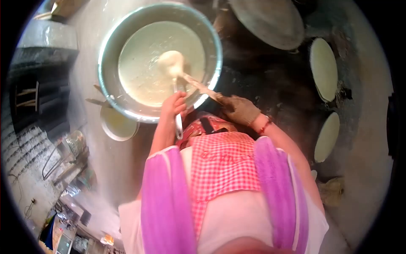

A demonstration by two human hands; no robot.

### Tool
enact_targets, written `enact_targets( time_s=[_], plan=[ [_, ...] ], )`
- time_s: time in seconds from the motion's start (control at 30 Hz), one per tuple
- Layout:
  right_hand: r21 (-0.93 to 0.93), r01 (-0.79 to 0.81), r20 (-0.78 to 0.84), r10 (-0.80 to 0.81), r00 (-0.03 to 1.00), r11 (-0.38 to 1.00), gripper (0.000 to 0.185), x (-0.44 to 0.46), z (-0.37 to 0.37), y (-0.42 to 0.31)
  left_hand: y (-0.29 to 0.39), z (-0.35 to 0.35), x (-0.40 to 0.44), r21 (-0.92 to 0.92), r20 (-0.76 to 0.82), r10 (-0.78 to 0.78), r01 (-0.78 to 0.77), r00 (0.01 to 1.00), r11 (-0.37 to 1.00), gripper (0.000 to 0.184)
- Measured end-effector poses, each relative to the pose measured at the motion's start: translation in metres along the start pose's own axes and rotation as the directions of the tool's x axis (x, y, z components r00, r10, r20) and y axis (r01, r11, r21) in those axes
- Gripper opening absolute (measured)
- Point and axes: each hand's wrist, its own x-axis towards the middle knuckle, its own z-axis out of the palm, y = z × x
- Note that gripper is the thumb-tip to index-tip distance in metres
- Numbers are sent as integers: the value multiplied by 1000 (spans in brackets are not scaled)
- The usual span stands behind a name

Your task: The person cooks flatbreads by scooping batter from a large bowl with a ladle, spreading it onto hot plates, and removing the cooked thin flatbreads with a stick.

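A wide metal basin [108,70] holds pale, creamy batter [139,63]. My left hand [173,105] is closed around the metal handle of a ladle [170,63], whose batter-coated bowl is over the basin. My right hand [240,110], in a dirty brownish glove, grips a wooden stick [201,87] coated with pale batter towards its far end. That end meets the ladle near the base of its bowl. Both hands are by the basin's near rim, in front of the checked apron [226,165].
Left of the basin, a smaller round container [119,123] sits below its rim. On the dark surface to the right are a large round pale disc [270,21] and two more pale discs, one upper [324,70] and one lower [327,137]. Shelves and clutter lie at lower left.
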Motion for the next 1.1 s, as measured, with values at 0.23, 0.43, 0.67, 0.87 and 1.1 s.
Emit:
enact_targets(
  time_s=[0.23,0.43,0.67,0.87,1.1],
  plan=[
    [44,534,-415,-471,779,844,49,-32,-69,-19,20,44,-118,61,256,454,-483,854,874,31],
    [957,284,-207,-555,806,56,47,-33,-155,-74,76,116,-232,-213,597,626,-653,501,726,45],
    [972,-137,-23,-660,751,-189,54,23,-113,-37,75,105,-212,-376,596,262,-24,759,926,49],
    [936,-347,352,-148,924,60,60,-29,-68,60,98,40,-150,-551,415,29,226,910,803,46],
    [991,126,-118,134,984,-52,55,-93,-85,118,89,162,-110,355,453,309,-488,836,797,35]
  ],
)
